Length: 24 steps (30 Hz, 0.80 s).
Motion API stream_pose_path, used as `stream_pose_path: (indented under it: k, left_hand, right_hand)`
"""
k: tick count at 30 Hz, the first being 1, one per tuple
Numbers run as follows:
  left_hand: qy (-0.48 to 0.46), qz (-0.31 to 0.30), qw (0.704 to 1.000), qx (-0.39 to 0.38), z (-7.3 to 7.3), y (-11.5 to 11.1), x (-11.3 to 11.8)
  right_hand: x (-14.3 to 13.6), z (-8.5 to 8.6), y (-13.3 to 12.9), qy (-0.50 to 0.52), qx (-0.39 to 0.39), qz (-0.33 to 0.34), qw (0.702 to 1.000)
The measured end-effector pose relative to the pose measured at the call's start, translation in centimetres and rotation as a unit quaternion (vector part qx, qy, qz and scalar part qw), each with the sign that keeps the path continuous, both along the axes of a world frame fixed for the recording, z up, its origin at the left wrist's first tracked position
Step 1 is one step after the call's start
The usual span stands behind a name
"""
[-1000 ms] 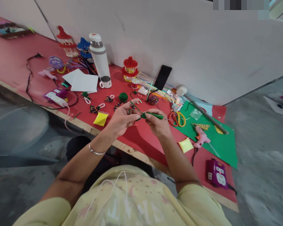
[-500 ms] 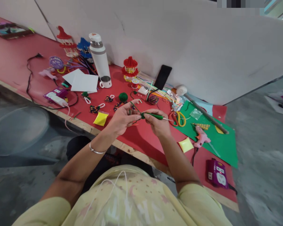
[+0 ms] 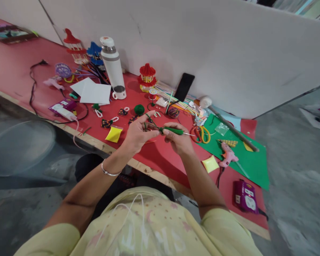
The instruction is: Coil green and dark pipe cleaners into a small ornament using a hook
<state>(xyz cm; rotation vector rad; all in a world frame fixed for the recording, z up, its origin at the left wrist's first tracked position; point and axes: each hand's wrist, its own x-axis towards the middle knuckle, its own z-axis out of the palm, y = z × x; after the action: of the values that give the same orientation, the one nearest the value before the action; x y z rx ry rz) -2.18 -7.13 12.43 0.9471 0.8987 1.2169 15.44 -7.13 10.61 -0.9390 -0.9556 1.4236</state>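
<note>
My right hand [image 3: 180, 141] is closed around the green handle of a crochet hook [image 3: 175, 131], whose thin metal end sticks out to the right. My left hand [image 3: 134, 135] pinches a small piece of dark green yarn work [image 3: 161, 130] between thumb and fingers, right at the hook's other end. A strand of green yarn [image 3: 150, 118] loops over the raised left index finger. Behind that hand sits a ball of green yarn [image 3: 139, 109]. The stitches themselves are too small to make out.
Scissors [image 3: 204, 134] lie right of my hands, by a pink glue gun [image 3: 228, 155] on green sheet. A multicoloured yarn ball [image 3: 174, 112], phone [image 3: 185, 86] and thread spool [image 3: 153, 94] are behind. A white flask [image 3: 113, 67] stands at left; a yellow packet [image 3: 114, 134] lies near the edge.
My left index finger has drawn back slightly to the left, with the yarn still looped over it. Both hands otherwise stay in nearly the same place.
</note>
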Motion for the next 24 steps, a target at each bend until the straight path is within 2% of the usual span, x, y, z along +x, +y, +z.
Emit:
stream_pose_path:
  k: [9, 17, 21, 24]
  left_hand:
    - [-0.042, -0.072, 0.996, -0.036, 0.30, -0.08, -0.72]
    - [-0.017, -0.047, 0.999, -0.023, 0.24, -0.11, -0.58]
    - [-0.018, -0.055, 0.998, -0.029, 0.24, -0.22, -0.39]
    - [-0.011, -0.031, 0.999, -0.009, 0.04, -0.19, -0.28]
  right_hand:
    - [0.03, -0.18, 0.02, -0.010, 0.028, -0.003, 1.000]
    - [-0.20, -0.13, -0.02, -0.019, 0.022, -0.027, 0.999]
    - [-0.09, -0.26, 0.01, -0.019, 0.025, -0.029, 0.999]
    - [-0.03, -0.34, 0.00, -0.020, 0.041, -0.027, 0.999]
